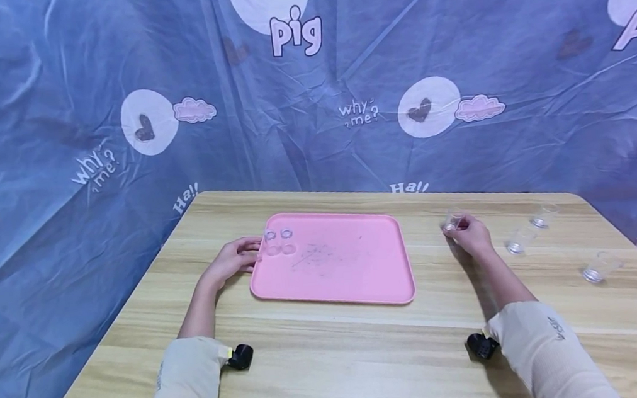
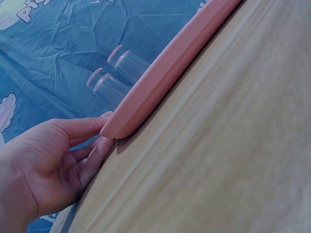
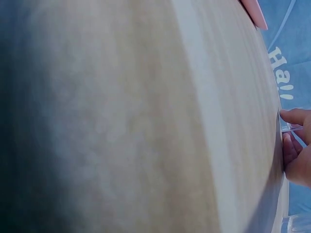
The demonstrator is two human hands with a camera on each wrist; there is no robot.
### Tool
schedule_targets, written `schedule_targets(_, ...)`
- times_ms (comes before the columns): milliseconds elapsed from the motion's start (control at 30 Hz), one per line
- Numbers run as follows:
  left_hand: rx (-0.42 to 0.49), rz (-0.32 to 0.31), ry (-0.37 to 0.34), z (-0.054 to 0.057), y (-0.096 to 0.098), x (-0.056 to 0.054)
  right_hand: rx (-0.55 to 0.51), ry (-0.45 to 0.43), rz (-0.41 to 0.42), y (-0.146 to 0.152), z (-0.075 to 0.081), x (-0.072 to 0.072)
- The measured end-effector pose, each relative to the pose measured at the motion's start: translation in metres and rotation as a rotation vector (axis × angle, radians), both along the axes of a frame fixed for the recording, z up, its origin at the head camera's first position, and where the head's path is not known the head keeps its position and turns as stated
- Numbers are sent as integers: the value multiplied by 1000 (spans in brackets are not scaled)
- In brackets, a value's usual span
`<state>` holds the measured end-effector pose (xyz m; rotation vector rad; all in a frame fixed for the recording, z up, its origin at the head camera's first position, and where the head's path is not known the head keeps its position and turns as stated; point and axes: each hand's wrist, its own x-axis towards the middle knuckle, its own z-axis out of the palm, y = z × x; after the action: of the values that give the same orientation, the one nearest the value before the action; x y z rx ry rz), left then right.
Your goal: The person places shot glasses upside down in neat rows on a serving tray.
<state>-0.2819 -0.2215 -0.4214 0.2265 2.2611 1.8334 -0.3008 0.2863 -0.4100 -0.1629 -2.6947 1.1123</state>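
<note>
Glass (image 1: 453, 219) is held approx. upright in fingers of R hand (image 1: 473, 236), the nearer one; pink tray (image 1: 354, 278) is set to its left, w/ gap btwn. Tray's left edge is pinched by L hand (image 1: 235, 260); other glasses (image 1: 515, 247) are spaced out farther R.
</note>
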Motion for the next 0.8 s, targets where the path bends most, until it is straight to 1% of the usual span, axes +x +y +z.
schedule_targets(233,-2,5,1,0,0,0,-1,-22,9,2,0,-1)
schedule_targets(433,3,6,2,1,1,1,8,-50,28,2,2,-2)
schedule_targets(633,0,11,-1,2,2,2,0,-63,32,1,7,-1)
schedule_targets(800,-3,6,5,2,1,2,4,-61,65,-1,13,0)
